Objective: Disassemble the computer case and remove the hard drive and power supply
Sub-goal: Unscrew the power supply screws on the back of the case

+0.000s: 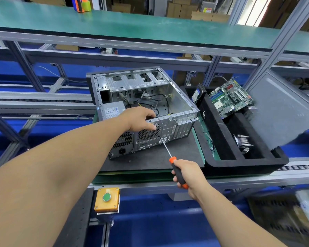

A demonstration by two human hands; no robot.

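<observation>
The computer case [143,107] lies open on its side on the dark mat [168,157], so I can reach in. My left hand [141,120] grips its back edge to keep it from sliding. My right hand [187,173] is wrapped round the screwdriver [178,172], tip at the back panel, I think to undo the power supply [112,110].

Power supply [113,111] label: print too small to read; no other legible text.

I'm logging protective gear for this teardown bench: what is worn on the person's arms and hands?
Nothing is worn where the view shows them. The left hand and right hand are bare, without gloves, rings or watch. Both forearms are uncovered, with no sleeve or wrist strap in view.
</observation>
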